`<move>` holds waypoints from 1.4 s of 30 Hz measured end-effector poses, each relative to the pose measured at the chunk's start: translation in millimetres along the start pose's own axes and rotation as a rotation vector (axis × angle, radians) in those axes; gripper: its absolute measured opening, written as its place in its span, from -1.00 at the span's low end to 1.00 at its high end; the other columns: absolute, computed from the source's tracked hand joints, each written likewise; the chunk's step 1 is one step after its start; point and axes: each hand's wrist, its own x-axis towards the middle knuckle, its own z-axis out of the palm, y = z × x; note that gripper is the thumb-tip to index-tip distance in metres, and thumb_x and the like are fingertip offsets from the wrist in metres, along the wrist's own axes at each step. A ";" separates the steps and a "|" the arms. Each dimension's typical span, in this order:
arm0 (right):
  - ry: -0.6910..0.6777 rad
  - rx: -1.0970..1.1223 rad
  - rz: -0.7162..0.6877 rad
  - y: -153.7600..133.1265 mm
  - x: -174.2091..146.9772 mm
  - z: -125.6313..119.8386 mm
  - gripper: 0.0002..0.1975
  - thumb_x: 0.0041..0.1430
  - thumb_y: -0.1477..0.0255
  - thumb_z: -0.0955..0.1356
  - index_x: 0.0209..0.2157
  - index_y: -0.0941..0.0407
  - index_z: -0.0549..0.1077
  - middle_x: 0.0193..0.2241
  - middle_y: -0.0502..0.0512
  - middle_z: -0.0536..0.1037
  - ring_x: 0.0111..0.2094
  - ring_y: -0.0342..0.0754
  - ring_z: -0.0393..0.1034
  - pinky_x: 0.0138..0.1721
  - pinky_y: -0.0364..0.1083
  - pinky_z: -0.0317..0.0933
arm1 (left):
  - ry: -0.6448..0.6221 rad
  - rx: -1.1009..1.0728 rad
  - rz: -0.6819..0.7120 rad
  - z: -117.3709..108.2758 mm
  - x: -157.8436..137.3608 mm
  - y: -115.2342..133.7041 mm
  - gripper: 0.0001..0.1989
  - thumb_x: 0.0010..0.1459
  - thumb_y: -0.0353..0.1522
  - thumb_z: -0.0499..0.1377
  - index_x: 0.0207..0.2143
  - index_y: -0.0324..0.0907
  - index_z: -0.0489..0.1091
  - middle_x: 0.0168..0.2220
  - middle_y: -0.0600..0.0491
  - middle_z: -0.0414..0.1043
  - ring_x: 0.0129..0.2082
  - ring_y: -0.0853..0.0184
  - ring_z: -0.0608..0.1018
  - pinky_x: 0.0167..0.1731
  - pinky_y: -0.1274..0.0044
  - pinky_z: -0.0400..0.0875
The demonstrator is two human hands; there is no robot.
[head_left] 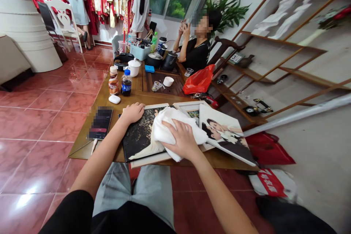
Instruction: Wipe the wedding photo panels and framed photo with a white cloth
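Dark photo panel [139, 131] lies on the bench [102, 101], left hand [133, 112] loosely extended at its far edge, right hand [179, 140] gripping one white cloth [164, 116] over it, two front bottles [113, 83] beyond, the blue-capped one [126, 85] holding dark liquid [126, 93].

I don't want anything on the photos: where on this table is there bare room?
Bare wood shows between the blue-capped bottle and the clear cup, with a smaller patch between the white bowl and the red bag. Crowded: the near side, with photos, cloth, left hand and right hand; the far end, with basket and pots.
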 end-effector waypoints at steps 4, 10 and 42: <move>-0.022 0.022 0.040 2.0 24.7 3.7 -0.32 0.23 0.00 0.33 0.31 -0.06 0.27 0.23 0.29 0.33 0.21 0.27 0.20 0.18 0.21 0.02 | -0.011 0.010 -0.016 -4.1 -3.0 3.2 -0.57 0.45 -0.27 -0.17 0.21 -0.08 0.33 0.12 -0.07 0.46 0.12 0.12 0.51 0.13 0.25 0.34; -0.023 0.045 0.093 4.9 70.8 12.3 -0.32 0.27 -0.01 0.30 0.33 -0.07 0.24 0.20 0.26 0.35 0.18 0.26 0.21 0.16 0.21 0.03 | -0.021 0.003 -0.012 -5.4 -3.9 4.1 -0.57 0.44 -0.28 -0.17 0.19 -0.10 0.33 0.16 -0.09 0.43 0.13 0.06 0.50 0.12 0.16 0.35; -0.130 0.153 -0.152 -62.5 3.4 -9.5 -0.16 0.03 0.04 0.49 0.33 -0.06 0.30 0.28 0.34 0.27 0.31 0.31 0.10 0.29 0.25 -0.14 | 0.010 -0.010 -0.014 0.4 -1.9 1.1 -0.58 0.46 -0.28 -0.15 0.20 -0.11 0.34 0.10 -0.08 0.47 0.13 0.09 0.51 0.11 0.20 0.35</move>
